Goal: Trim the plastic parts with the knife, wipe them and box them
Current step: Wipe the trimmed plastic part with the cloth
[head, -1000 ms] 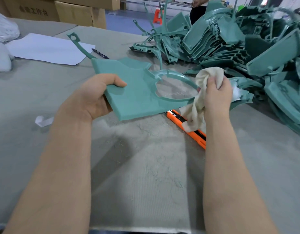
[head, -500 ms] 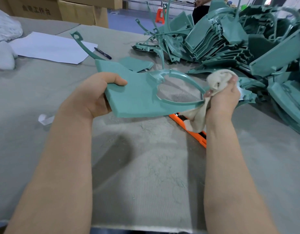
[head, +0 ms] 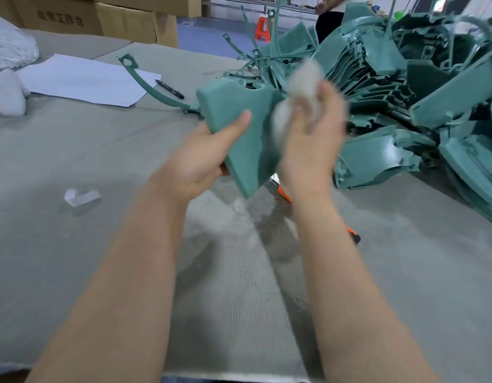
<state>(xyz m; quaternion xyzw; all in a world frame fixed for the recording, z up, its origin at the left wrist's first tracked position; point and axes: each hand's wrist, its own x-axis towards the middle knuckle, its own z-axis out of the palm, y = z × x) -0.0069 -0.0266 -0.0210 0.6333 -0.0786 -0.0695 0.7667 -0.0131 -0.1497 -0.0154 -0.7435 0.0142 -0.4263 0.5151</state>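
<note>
Part [head: 225,100] tipped upright since before, left hand [head: 202,161] gripping it, right hand [head: 312,142] clutching cloth [head: 305,78].

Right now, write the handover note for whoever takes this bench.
Left hand grips a green part, raised over the table.
Right hand holds the cloth against that part; the hand is blurred.
Knife lies on the table under the right forearm, partly hidden.
Pile of green parts sits at the right; cardboard boxes stand at the far left.
Done: nothing visibly boxed; this part is at the wipe step.
Left: finish wiping, box it, then work through the pile.
</note>
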